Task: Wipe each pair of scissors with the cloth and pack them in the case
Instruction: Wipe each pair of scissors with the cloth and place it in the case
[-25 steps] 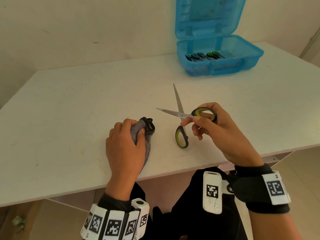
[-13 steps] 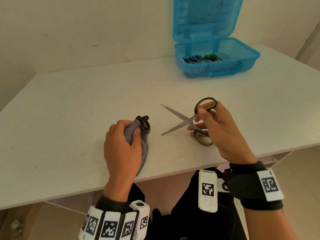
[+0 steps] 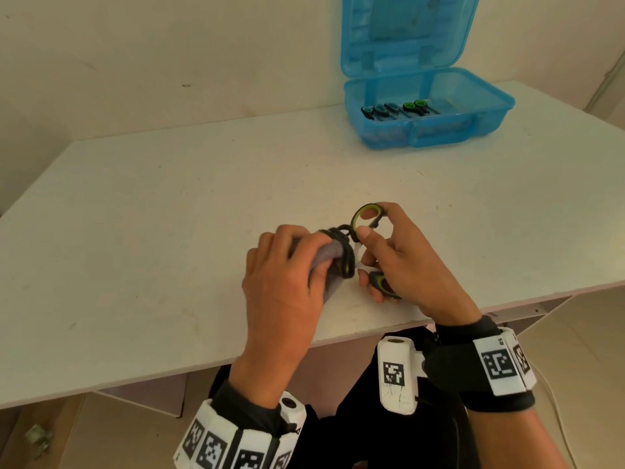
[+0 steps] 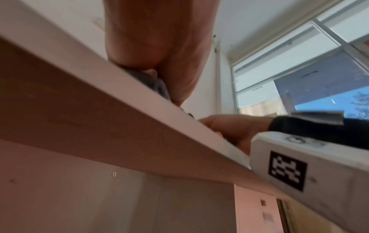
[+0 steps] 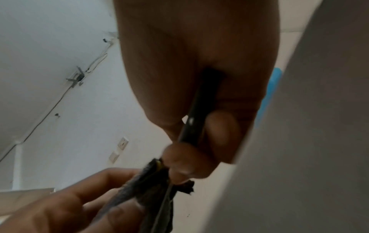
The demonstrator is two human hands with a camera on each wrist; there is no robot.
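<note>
Scissors (image 3: 367,228) at near bench (image 3: 169,214) edge, between hands. Right hand (image 3: 402,262) pinches handle loops, blades spread, running leftward into cloth (image 3: 329,255). Left hand (image 3: 280,275) curled round cloth, closing on blade. Wipe stroke likely runs along blade, away from handles. Case (image 3: 429,110) open, far right; right hand nearer.

Soft even daylight; both wrist views blurred, edges bent by wide-angle lens.

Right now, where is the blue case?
In the head view the blue case stands open at the far right of the table, against the wall, well beyond both hands.
</note>
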